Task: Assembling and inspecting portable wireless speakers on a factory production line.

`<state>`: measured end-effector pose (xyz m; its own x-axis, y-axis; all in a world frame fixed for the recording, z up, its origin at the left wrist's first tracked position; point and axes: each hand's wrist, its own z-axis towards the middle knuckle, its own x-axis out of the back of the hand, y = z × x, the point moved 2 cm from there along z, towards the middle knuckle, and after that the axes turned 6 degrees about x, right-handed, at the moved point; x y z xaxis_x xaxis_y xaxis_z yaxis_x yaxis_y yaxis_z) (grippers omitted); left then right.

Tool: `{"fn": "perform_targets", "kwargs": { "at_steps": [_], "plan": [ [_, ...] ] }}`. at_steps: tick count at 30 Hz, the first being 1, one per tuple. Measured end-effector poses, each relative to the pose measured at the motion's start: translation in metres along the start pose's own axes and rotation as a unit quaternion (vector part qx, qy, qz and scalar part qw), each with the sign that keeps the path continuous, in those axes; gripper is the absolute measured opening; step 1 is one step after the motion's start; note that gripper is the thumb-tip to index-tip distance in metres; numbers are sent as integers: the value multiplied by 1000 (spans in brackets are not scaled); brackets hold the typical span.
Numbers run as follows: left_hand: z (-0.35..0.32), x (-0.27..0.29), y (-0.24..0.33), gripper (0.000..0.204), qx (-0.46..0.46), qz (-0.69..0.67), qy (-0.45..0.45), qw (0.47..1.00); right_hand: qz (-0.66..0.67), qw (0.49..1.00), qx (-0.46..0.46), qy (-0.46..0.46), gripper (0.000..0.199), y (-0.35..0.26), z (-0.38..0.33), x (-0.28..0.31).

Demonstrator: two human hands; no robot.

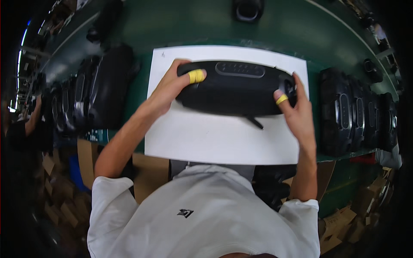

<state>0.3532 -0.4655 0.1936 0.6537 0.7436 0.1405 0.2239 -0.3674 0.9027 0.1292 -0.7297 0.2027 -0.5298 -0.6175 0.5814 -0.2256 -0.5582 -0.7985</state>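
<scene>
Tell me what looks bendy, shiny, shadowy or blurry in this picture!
In the head view, the edges of the white board bow and the picture's corners go dark; in the head view, the far-left lights glare white, pale glints show on the left row of speakers, a faint shadow lies under the held speaker, and the lower-left cardboard looks dim and blurry.

The black speaker (232,94) partly hides the left hand (171,86), and small marks (234,67) on its panel (241,73) are blurred.
</scene>
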Motion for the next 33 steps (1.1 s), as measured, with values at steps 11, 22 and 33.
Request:
{"fn": "perform_targets", "kwargs": {
  "at_steps": [11, 22, 33],
  "plan": [
    [208, -153, 246, 72, -140, 21, -184, 973, 91, 990, -64, 85, 61, 43, 245, 205],
    [417, -302, 242, 84, -23, 110, -278, 954, 111, 973, -193, 57, 46, 269, 382, 264],
    [579, -104, 236, 73, -155, 233, 10, 960, -154, 982, -103, -34, 79, 53, 310, 65]
  ]
}}
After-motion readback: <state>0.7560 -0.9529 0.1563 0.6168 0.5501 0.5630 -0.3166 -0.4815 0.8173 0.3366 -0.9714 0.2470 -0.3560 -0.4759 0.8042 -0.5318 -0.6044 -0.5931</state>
